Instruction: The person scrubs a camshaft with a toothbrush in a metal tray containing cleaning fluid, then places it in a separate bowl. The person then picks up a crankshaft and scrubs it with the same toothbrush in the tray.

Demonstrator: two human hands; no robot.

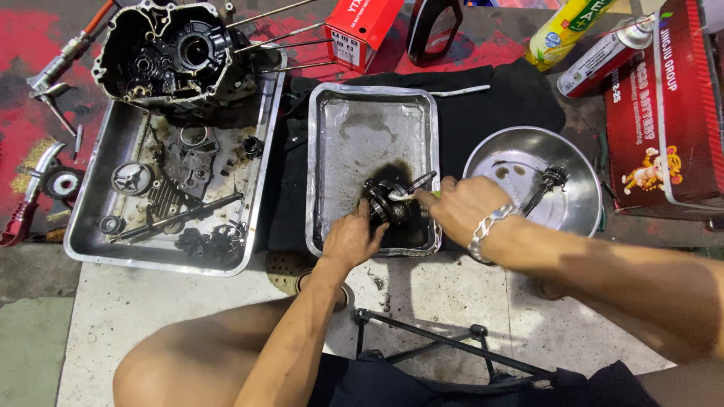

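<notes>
We see left hand clamped on dark round gear part, holding it down at near end of middle steel tray. Right hand pinches pale brush, bristles touching part. Part's shaft points far-right, toward right hand. Both hands close; left on it. Tray's near rim just beside left wrist. Bare tray floor far side. Steel bowl right, parts tray left.

Motor repair workshop, floor level: stripped engine case above an oily parts tray; spray can and cartons to its right.
</notes>
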